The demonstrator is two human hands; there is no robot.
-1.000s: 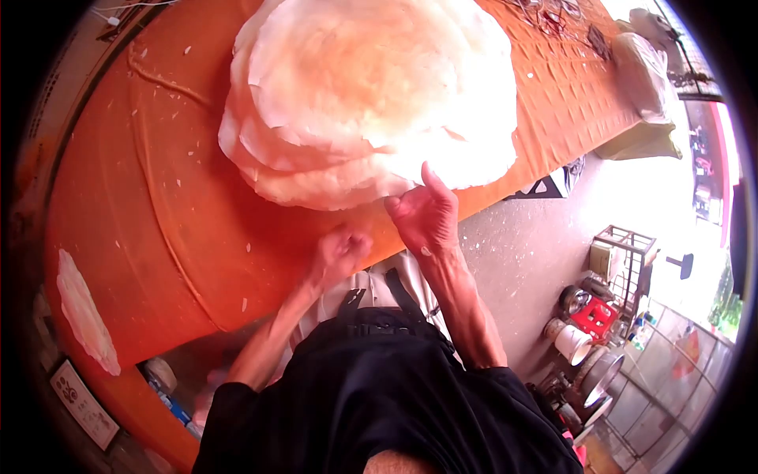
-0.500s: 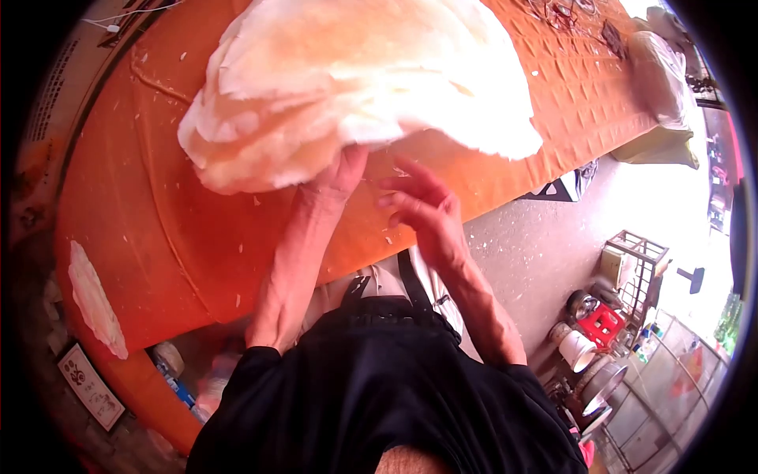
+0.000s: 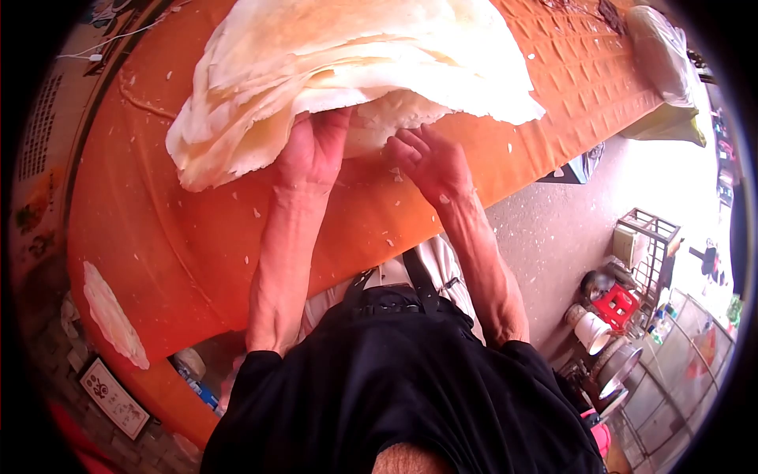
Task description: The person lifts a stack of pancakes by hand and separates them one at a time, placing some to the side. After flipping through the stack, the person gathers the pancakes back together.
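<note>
A thick stack of large, thin, pale flatbreads [image 3: 355,47] with ragged edges lies on the orange-covered table [image 3: 197,237]. Its near edge is raised over my left hand [image 3: 312,154], which is turned palm up and holds the sheets from below; the fingertips are hidden under them. Close by on the right, my right hand [image 3: 430,162] is at the underside of the lifted edge with its fingers curled in. Whether a sheet is pinched in those fingers I cannot make out. White flakes are scattered on the orange cover around both hands.
A long pale piece [image 3: 114,316] lies at the table's left end. Bagged goods [image 3: 663,55] rest at the far right. On the floor to the right are a red stool [image 3: 616,306], a white bucket [image 3: 591,332], metal pans [image 3: 620,367] and a wire rack [image 3: 651,245].
My left hand has gone further under the stack and the near edge is lifted higher. My right hand has moved up to the edge, its spread fingers now curled.
</note>
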